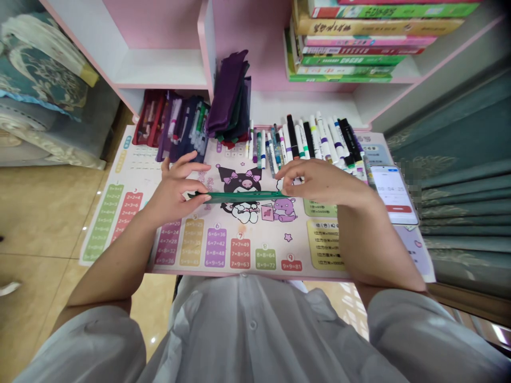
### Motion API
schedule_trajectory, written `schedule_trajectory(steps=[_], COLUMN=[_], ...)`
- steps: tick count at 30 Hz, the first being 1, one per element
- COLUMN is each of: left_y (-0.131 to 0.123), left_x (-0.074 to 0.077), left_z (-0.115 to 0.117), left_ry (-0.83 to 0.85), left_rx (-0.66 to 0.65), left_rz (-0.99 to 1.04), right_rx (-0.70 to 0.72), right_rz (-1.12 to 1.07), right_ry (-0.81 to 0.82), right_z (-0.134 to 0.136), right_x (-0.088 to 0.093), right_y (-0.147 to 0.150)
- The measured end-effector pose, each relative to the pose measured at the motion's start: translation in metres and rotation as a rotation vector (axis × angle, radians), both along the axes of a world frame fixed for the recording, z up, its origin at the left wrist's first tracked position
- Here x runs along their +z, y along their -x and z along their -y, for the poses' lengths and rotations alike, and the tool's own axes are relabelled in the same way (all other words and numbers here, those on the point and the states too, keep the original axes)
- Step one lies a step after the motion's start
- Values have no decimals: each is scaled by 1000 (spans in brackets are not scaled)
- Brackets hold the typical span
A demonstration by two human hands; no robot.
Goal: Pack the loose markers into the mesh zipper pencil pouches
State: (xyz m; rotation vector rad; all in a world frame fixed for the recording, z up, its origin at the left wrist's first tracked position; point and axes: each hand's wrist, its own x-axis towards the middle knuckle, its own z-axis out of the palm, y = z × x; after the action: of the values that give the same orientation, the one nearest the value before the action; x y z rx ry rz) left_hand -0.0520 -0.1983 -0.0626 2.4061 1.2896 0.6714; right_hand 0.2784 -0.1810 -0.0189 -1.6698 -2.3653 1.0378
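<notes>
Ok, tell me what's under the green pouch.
The cartoon-printed desk mat lies beneath the green pouch. A cartoon figure shows on either side, but the strip directly below stays covered.

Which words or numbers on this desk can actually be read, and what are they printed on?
"9×9=81": red box on the desk mat.
"8×8=64", "8×9=72": green box on the mat.
"7×7=49", "7×8=56", "7×9=63": red box on the mat.
Phone: screen digits too blurred to read.
Book spines: too small to read.
</notes>
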Motion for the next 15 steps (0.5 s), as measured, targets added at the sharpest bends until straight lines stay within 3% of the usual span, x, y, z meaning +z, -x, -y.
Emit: schedule_trajectory(steps=[15], left_y=[4], left_x=[1], left_z=[-1], left_ry=[13], left_rx=[6], left_rz=[-31], right_rx=[3], right_rz=[50], right_ry=[-12], right_z=[-3], right_x=[5], right_y=[-4])
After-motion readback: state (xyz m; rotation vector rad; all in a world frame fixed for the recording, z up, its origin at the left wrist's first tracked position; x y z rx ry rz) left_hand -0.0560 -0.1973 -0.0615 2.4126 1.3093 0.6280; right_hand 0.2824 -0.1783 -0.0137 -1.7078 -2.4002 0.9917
